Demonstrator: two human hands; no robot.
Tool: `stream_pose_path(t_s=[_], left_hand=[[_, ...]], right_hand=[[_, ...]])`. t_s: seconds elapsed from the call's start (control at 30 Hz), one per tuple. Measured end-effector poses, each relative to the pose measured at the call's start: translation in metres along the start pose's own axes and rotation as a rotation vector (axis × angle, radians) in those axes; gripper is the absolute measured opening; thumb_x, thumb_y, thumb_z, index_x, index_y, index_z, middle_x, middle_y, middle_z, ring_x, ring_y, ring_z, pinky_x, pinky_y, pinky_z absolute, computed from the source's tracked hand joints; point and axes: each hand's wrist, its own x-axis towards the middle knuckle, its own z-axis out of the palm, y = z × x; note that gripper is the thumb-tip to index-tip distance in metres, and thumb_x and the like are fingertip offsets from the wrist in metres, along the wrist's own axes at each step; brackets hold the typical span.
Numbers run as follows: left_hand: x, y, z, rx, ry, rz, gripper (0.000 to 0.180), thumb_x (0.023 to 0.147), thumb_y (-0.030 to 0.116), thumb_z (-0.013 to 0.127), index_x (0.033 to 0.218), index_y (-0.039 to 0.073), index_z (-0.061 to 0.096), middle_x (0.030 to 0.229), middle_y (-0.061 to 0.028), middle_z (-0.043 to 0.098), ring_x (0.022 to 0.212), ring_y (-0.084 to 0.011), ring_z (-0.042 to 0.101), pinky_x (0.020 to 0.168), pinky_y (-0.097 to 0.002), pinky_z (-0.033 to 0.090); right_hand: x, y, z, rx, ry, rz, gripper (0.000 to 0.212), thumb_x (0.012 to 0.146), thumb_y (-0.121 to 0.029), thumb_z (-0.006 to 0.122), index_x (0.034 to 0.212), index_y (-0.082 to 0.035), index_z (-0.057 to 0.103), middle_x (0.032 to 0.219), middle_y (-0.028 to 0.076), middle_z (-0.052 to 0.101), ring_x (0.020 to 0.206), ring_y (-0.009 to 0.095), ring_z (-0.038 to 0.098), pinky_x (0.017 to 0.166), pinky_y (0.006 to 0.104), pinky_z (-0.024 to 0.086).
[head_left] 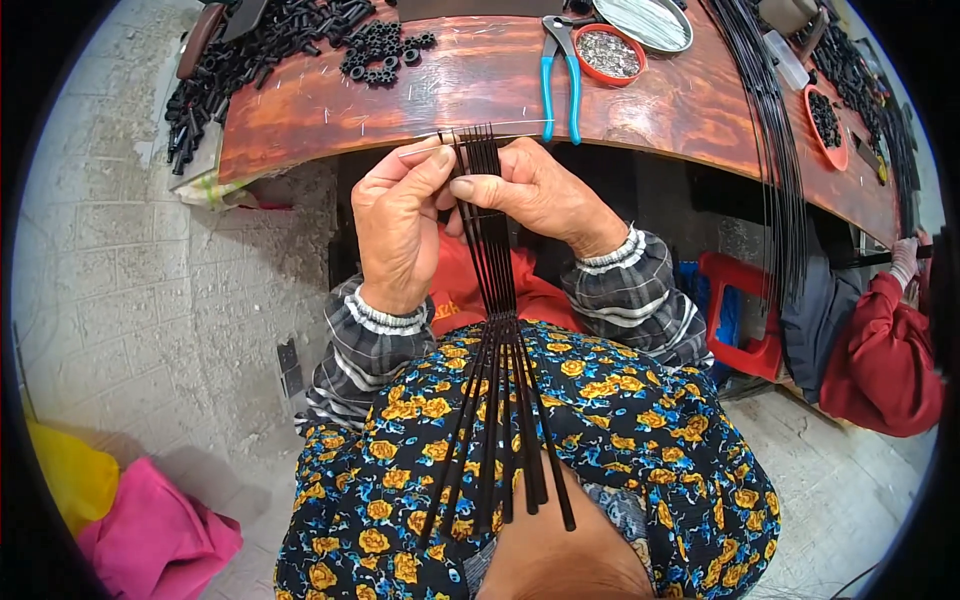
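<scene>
A bundle of thin black rods that look like umbrella ribs [492, 262] stands between my hands, its tips at the table's front edge. Below a joint its thicker lengths fan out over my flowered apron. My left hand [405, 200] pinches a thin silvery wire [415, 151] beside the tips. This wire runs right, past the ribs, toward the pliers. My right hand [535, 193] closes round the bundle from the right, thumb lying across the front of the ribs. Its other fingertips are hidden behind them.
On the wooden table [470, 75] lie blue-handled pliers [560, 80], a red dish of small metal pieces [609, 55], and a tray of pale sticks [645, 20]. Black plastic parts [270, 60] heap at left; long black rods [765, 130] overhang at right, near another person's sleeve [880, 350].
</scene>
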Motion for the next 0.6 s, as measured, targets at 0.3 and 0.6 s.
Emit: stream_pose_path(t_s=[0.3, 0.6], left_hand=[[-0.001, -0.006, -0.006, 0.014, 0.044, 0.062, 0.016, 0.089, 0.01, 0.063, 0.101, -0.001, 0.064, 0.08, -0.0034, 0.064, 0.059, -0.007, 0.051, 0.044, -0.0221, 0.039], [0.005, -0.002, -0.003, -0.08, 0.037, 0.162, 0.019, 0.092, 0.015, 0.062, 0.103, -0.001, 0.06, 0.084, -0.0068, 0.066, 0.066, -0.01, 0.06, 0.056, -0.0215, 0.046]], right_hand=[[0.002, 0.003, 0.005, 0.052, 0.02, 0.02, 0.027, 0.093, -0.022, 0.059, 0.095, 0.005, 0.065, 0.083, 0.008, 0.067, 0.072, 0.015, 0.065, 0.068, 0.0275, 0.054], [0.003, 0.0, 0.007, 0.058, 0.037, 0.053, 0.026, 0.093, -0.02, 0.059, 0.105, 0.003, 0.062, 0.088, 0.008, 0.068, 0.073, 0.015, 0.066, 0.069, 0.0276, 0.055]])
